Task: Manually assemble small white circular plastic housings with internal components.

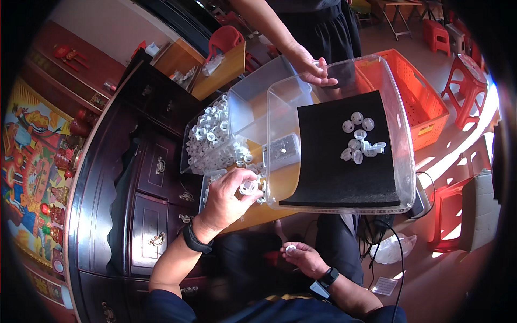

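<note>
My left hand (229,198) is raised beside the near end of the clear plastic bin, its thumb and fingers closed on a small clear plastic cap (248,187). Lower down, over my lap, my right hand (308,260) pinches a small white round piece (291,249). Inside the clear bin (274,129) lies a black foam mat (344,177). Several translucent caps (357,118) are grouped on the mat, some with lids sticking out. Left of that bin, a heap of similar caps (212,126) fills another container.
Across the bin, a co-worker's hand (311,65) reaches to its far rim. An orange crate (425,91) stands behind on the right. A dark wooden cabinet (156,167) borders my left. Red stools (467,86) and dark cables (377,237) are at the right.
</note>
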A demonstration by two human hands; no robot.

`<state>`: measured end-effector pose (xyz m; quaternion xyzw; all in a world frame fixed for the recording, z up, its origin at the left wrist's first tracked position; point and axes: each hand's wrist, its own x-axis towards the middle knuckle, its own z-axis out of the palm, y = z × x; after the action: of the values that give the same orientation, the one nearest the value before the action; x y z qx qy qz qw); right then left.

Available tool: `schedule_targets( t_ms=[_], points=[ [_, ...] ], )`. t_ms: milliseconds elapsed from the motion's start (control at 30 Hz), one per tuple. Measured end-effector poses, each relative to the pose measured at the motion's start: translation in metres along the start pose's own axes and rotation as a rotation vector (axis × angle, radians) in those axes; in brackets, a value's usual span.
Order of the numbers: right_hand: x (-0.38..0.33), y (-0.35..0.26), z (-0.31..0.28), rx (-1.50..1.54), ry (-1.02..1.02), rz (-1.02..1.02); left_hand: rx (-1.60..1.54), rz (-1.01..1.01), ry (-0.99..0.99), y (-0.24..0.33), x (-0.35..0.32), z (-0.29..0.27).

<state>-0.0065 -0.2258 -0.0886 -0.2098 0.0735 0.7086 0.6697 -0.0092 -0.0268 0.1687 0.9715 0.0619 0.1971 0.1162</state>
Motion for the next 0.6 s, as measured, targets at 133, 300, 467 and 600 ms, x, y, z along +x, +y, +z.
schedule_targets(
  t_ms=[133,300,467,600],
  points=[
    [0.000,0.000,0.001,-0.001,-0.001,0.002,-0.070,-0.060,-0.016,0.002,-0.002,-0.002],
    [-0.001,-0.002,0.003,0.002,0.007,0.005,-0.055,-0.059,-0.083,0.004,-0.002,-0.005],
    [0.001,-0.003,0.005,-0.013,0.016,0.009,-0.116,0.019,-0.105,0.005,-0.011,-0.002],
    [0.003,-0.003,0.004,-0.010,0.012,0.006,-0.479,-0.284,-0.195,0.002,-0.025,0.002]
  ],
)
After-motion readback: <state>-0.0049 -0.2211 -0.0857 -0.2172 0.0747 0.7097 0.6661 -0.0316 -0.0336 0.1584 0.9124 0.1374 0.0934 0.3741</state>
